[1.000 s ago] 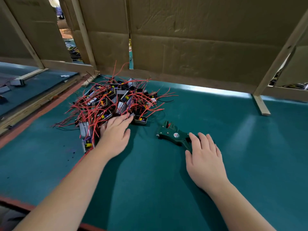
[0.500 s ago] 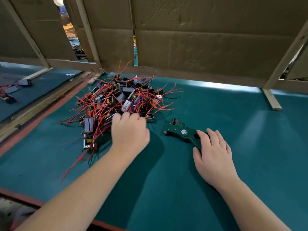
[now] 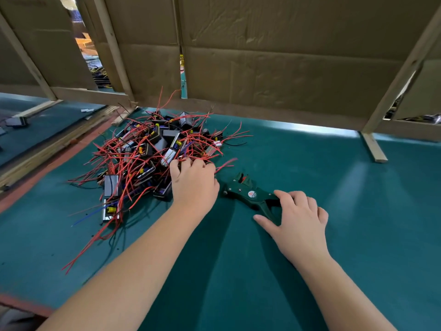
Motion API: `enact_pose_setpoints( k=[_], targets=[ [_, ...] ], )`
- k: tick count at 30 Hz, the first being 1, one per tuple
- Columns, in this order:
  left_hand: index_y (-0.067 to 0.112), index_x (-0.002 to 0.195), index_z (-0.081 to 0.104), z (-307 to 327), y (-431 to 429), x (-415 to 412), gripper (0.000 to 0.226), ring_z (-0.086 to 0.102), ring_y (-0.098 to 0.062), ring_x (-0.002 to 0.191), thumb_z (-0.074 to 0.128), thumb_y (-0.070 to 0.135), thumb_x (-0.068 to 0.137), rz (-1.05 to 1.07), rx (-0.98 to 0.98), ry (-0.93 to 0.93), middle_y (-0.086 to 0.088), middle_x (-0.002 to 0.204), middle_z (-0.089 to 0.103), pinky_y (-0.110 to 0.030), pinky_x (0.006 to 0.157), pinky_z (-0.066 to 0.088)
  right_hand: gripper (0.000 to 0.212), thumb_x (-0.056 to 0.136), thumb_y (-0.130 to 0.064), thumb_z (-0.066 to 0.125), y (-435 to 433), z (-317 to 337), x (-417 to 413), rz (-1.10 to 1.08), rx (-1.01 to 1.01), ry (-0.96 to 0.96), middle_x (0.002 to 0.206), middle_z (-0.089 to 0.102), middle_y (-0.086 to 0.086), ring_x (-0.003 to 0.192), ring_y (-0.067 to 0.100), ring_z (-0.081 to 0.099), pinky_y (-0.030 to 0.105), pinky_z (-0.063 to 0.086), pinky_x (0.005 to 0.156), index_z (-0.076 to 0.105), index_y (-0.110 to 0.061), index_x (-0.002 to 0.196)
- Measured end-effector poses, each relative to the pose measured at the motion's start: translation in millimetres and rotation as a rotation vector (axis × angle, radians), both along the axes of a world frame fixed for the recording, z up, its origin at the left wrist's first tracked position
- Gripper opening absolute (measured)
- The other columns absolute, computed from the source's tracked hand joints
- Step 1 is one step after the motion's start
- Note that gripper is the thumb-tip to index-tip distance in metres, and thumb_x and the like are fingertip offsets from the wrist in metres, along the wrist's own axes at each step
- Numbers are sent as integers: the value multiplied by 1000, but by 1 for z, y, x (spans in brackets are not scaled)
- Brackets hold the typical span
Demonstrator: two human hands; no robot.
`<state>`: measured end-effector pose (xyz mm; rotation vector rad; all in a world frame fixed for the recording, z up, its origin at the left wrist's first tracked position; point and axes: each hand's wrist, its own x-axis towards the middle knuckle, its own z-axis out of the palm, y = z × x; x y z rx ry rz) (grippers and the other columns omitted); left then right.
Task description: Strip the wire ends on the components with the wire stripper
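Half a second ago the left hand [image 3: 193,185] lay on the near edge of the heap. Now its fingers are dug in among the red wires [image 3: 128,161], curled tight with the tips buried, so whether it has hold of a component cannot be told. The right hand [image 3: 299,218] has changed too. Its fingers, then laid fairly flat over the tool, are now bent over the handles, with the thumb stretched out on the near side against the worktop [image 3: 358,235].

The wire stripper [image 3: 247,191] lies flat on the teal worktop at 3 o'clock from the left hand, just beside it. It is dark green, with a small round red-and-white label on its body and a spot of red inside the notched head. The head points to about 10 o'clock, and the handles run back to 4 o'clock under the right hand.

The components [image 3: 167,137] — small black and grey blocks, some with yellow parts — sit in a tangled heap at 11 o'clock from the tool. Their red leads bristle out on all sides, in front of the cardboard wall [image 3: 286,68].
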<state>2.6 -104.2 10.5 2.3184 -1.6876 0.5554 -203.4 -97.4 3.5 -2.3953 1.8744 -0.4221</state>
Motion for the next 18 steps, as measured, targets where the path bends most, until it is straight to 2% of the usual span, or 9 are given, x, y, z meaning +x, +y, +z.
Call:
enact_pose_setpoints(
  k=[3, 6, 8, 10, 12, 14, 15, 17, 18],
  targets=[
    [25, 82, 68, 9, 16, -11, 17, 56, -22, 99, 55, 30, 91, -84, -232, 94, 9, 83, 67, -38, 90, 18, 69, 79, -71, 51, -1, 6, 0, -30, 19, 11, 122, 45, -4, 113, 22, 37, 35, 22, 95, 45, -30, 134],
    [22, 66, 62, 22, 25, -14, 36, 59, -19, 85, 48, 40, 94, -192, -331, 177, 9, 69, 64, -35, 79, 22, 66, 79, -67, 53, 2, 9, -6, -43, -4, 18, 120, 48, -3, 110, 23, 39, 35, 22, 93, 48, -29, 133],
    [20, 62, 62, 33, 28, -15, 47, 61, -18, 72, 43, 46, 95, -342, -332, 449, 7, 62, 62, -35, 75, 34, 65, 79, -63, 57, 2, 10, -14, -49, -8, -74, 121, 49, -2, 113, 24, 39, 35, 19, 95, 49, -27, 134],
    [20, 66, 68, 42, 27, -19, 43, 64, -23, 66, 48, 43, 96, -466, -321, 917, -2, 65, 69, -37, 71, 47, 64, 80, -54, 64, 0, 12, -25, -50, -23, -295, 118, 48, -1, 115, 21, 42, 36, 20, 101, 51, -23, 134],
    [18, 74, 71, 48, 22, -24, 35, 68, -24, 67, 49, 31, 99, -511, -304, 1254, -5, 74, 72, -32, 66, 53, 58, 80, -47, 69, -3, 20, -34, -51, -33, -577, 112, 50, -5, 109, 15, 49, 33, 32, 102, 55, -23, 132],
    [16, 87, 69, 49, 16, -28, 25, 70, -17, 66, 47, 16, 100, -546, -292, 1473, 1, 82, 74, -23, 63, 53, 42, 79, -46, 71, -7, 30, -42, -50, 31, -854, 100, 59, -9, 95, 13, 58, 26, 45, 86, 63, -34, 119],
    [15, 93, 67, 50, 13, -31, 22, 71, -16, 65, 47, 10, 100, -557, -295, 1566, 3, 82, 74, -21, 63, 53, 37, 76, -48, 73, -9, 35, -45, -34, 114, -1038, 97, 65, -5, 90, 15, 63, 27, 51, 81, 66, -35, 111],
    [14, 98, 66, 49, 8, -36, 22, 69, -14, 63, 46, 5, 99, -559, -302, 1744, 2, 77, 73, -19, 62, 53, 51, 64, -53, 76, -13, 42, -53, 27, 354, -1427, 105, 71, 5, 91, 20, 69, 34, 58, 81, 72, -21, 103],
    [14, 98, 67, 49, 5, -38, 22, 66, -13, 58, 47, 7, 99, -553, -306, 1806, 2, 72, 71, -19, 59, 52, 55, 60, -53, 80, -15, 43, -58, 61, 455, -1561, 107, 71, 10, 94, 25, 70, 39, 59, 80, 74, -14, 99]
  ],
)
